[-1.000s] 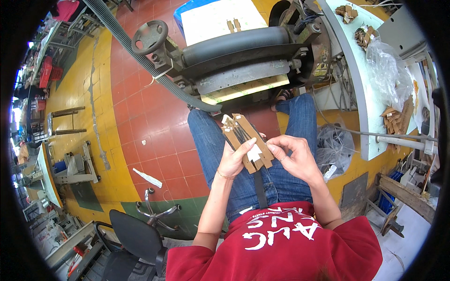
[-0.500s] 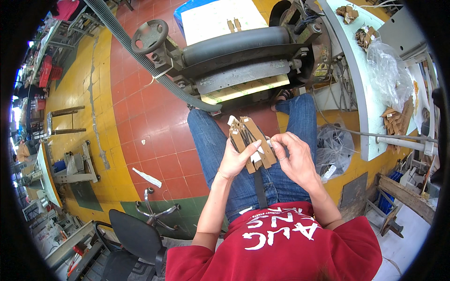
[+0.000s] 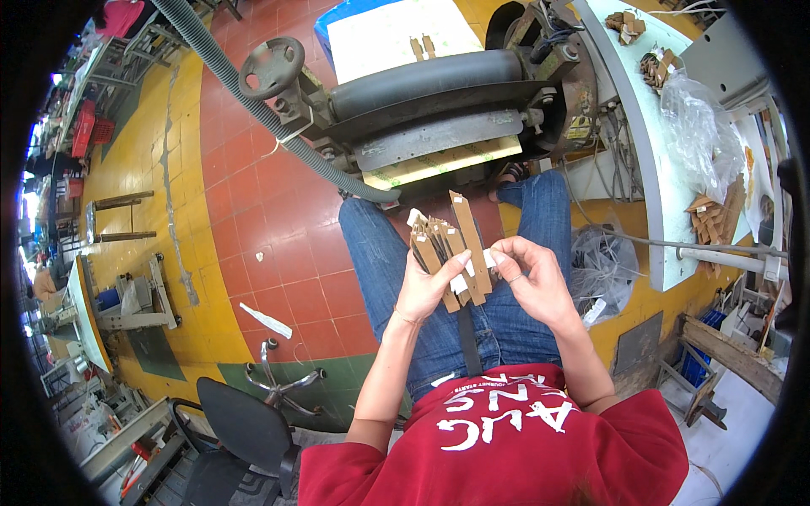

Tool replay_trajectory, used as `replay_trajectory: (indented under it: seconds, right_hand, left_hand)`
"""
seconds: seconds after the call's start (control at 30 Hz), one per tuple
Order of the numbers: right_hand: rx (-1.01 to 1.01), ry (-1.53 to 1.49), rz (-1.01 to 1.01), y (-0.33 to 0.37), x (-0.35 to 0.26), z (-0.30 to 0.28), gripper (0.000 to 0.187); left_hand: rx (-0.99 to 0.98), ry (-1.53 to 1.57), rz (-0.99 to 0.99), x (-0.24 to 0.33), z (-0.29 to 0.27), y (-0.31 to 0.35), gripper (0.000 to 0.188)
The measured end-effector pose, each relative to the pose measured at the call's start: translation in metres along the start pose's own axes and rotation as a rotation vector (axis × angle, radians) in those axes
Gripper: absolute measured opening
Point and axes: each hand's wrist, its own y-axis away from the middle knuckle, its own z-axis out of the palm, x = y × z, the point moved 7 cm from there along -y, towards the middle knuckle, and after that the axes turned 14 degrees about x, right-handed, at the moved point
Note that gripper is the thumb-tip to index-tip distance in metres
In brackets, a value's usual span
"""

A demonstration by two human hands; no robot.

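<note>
My left hand (image 3: 420,291) is closed around a fanned bundle of flat brown strips (image 3: 432,244), held above my lap. Small white tags show on several of them, and the thumb presses across the front. One longer brown strip (image 3: 468,226) sticks out from the bundle's right side, angled away from the others. Beside it, the thumb and index finger of my right hand (image 3: 533,282) pinch a small white tag (image 3: 489,258) at that strip's edge. Whether the tag is attached to the strip, I cannot tell.
Ahead stands a roller machine (image 3: 426,84) with a handwheel (image 3: 272,67) and a pale board (image 3: 396,38) bearing two brown pieces. A grey hose (image 3: 228,84) runs down on the left. At right, a table (image 3: 629,110) carries brown pieces and clear plastic. A black chair (image 3: 240,422) stands lower left.
The right-hand strip has separated from the bundle and now juts farther up and to the right. The remaining strips look more fanned. My right hand has shifted only slightly.
</note>
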Motion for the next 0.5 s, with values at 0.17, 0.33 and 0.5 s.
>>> replay_trajectory:
  seconds: [0.17, 0.33, 0.5]
  right_hand:
    - [0.003, 0.140, -0.066, 0.000, -0.006, 0.000, 0.018]
    - [0.138, 0.092, -0.204, -0.005, -0.004, 0.001, 0.020]
    - [0.070, -0.164, -0.007, -0.024, 0.033, 0.022, 0.022]
  left_hand:
    - [-0.007, 0.005, 0.004, 0.002, 0.003, 0.000, 0.028]
    - [0.083, 0.071, -0.022, 0.000, -0.004, -0.006, 0.027]
    - [0.107, 0.054, -0.006, -0.010, -0.005, -0.018, 0.024]
